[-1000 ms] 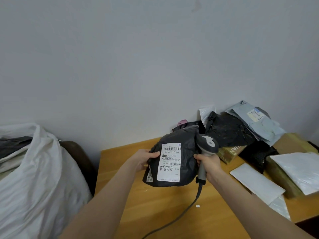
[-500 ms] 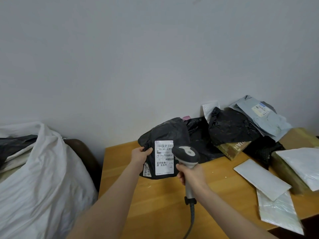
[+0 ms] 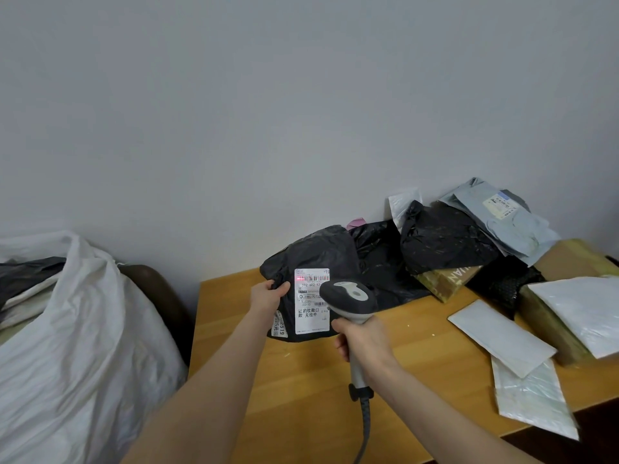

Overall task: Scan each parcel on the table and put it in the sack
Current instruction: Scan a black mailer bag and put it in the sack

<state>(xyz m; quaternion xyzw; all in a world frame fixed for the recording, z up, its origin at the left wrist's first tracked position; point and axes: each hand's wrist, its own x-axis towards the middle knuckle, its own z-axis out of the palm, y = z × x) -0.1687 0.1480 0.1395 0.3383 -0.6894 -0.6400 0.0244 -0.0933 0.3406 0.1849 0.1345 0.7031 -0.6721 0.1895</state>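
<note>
Since the earlier frames the scanner (image 3: 350, 296) is drawn back from the parcel (image 3: 311, 249), and a red line is thrown across the barcode on its label (image 3: 311, 309). At the left the sack (image 3: 83, 329) is seen open. The parcel is held upright over the surface (image 3: 301, 396), its edge pinched by the left hand (image 3: 268, 298); the scanner's handle is gripped by the right hand (image 3: 363, 343). The scan is judged under way, bagging next. Other parcels (image 3: 442, 239) are left at the right.

Upright black parcel (image 3: 311, 252) over the bench (image 3: 301, 396)
Red scan line (image 3: 300, 278) crosses its white label (image 3: 310, 316); scanner (image 3: 350, 296) just in front; white sack (image 3: 77, 329) left
</note>
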